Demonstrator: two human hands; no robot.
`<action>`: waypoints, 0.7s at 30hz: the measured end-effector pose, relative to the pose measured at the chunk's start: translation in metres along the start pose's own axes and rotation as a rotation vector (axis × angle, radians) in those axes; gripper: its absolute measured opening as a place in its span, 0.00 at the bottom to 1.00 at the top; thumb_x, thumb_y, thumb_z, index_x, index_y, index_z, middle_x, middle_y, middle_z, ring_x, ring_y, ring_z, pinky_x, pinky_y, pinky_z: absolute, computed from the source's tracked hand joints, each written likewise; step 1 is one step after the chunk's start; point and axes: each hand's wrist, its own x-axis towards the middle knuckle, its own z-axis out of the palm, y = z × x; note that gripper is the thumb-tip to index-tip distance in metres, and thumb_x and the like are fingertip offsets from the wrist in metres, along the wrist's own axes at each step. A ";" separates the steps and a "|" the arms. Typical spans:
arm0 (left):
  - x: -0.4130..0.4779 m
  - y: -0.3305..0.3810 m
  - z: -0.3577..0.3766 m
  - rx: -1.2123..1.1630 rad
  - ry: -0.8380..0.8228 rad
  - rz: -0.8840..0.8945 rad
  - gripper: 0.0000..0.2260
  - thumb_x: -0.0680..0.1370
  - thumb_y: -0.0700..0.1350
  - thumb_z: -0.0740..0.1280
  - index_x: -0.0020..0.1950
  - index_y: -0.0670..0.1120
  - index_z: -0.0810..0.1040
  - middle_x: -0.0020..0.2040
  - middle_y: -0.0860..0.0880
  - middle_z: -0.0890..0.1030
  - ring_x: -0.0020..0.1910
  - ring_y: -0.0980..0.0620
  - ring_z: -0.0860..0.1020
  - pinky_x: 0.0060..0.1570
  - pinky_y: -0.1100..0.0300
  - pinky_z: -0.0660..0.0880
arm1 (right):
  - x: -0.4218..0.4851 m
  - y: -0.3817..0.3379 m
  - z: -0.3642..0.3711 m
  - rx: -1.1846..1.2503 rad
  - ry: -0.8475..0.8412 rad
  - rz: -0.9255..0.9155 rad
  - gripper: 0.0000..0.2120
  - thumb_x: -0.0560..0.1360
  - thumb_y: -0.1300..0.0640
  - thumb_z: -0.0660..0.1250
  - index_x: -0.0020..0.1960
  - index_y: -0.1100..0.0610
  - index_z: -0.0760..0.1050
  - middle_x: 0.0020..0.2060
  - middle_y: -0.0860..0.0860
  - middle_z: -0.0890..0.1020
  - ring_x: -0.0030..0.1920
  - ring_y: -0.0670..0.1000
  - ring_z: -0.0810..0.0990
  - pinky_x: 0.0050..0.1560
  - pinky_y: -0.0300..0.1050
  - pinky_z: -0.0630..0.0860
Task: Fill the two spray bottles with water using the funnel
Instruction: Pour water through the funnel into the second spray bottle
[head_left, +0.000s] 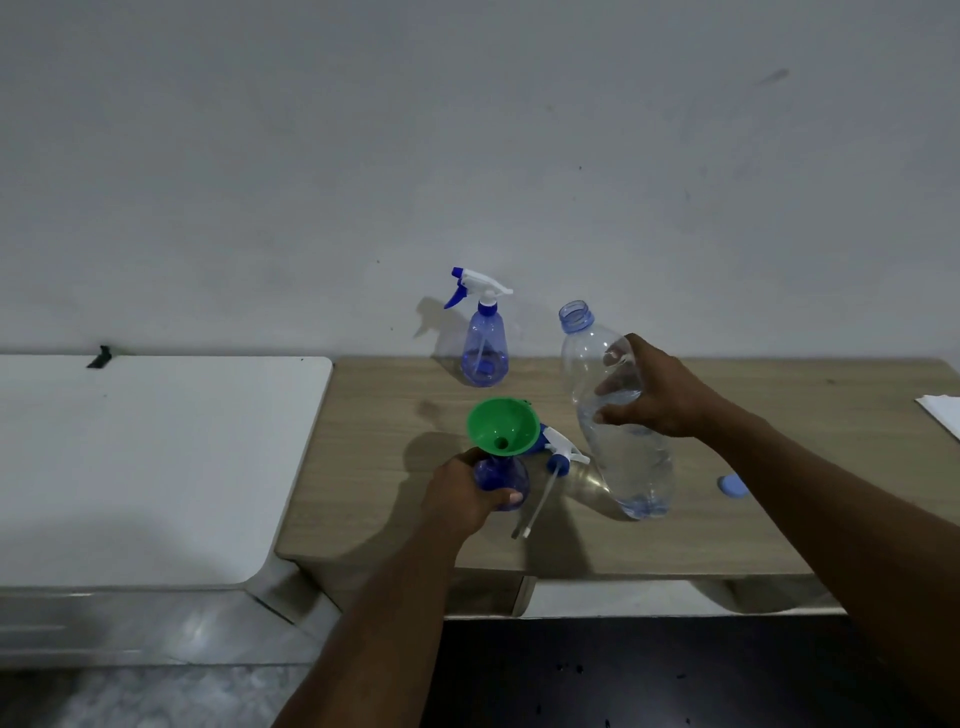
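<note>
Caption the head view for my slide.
Left hand holds spray bottle with funnel; right hand grips uncapped water bottle.

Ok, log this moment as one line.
left hand: grips near spray bottle, funnel seated | right hand: holds uncapped water bottle, tilted, not pouring | sprayer head: on table | far spray bottle: capped

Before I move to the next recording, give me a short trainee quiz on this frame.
1. True or false: the green funnel sits in the neck of the spray bottle that the left hand grips.
2. The clear water bottle in the right hand is: A) capped and upright; B) uncapped and tilted; C) capped and lying flat.
3. Where does the loose trigger head lie?
Key: 1 true. 2 B. 3 On the wooden table, between the held spray bottle and the clear water bottle.
</note>
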 end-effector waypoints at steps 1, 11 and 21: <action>0.001 -0.001 0.000 0.002 0.001 0.004 0.31 0.58 0.55 0.83 0.59 0.57 0.80 0.53 0.54 0.85 0.51 0.51 0.82 0.55 0.51 0.79 | 0.001 -0.003 0.000 -0.034 -0.030 -0.001 0.32 0.63 0.54 0.83 0.59 0.53 0.68 0.47 0.48 0.84 0.48 0.44 0.83 0.48 0.40 0.77; 0.003 -0.005 0.000 -0.021 0.003 0.020 0.31 0.56 0.57 0.82 0.58 0.58 0.81 0.50 0.55 0.85 0.50 0.53 0.83 0.54 0.52 0.79 | 0.011 -0.016 -0.006 -0.477 -0.181 -0.033 0.31 0.64 0.54 0.77 0.60 0.50 0.64 0.47 0.48 0.82 0.46 0.54 0.79 0.39 0.45 0.72; 0.003 -0.005 0.001 -0.040 -0.011 0.002 0.31 0.57 0.55 0.83 0.59 0.58 0.80 0.52 0.55 0.84 0.51 0.52 0.82 0.56 0.50 0.79 | 0.009 -0.015 -0.011 -0.784 -0.186 -0.017 0.31 0.66 0.51 0.76 0.61 0.51 0.62 0.49 0.53 0.79 0.42 0.57 0.77 0.42 0.50 0.76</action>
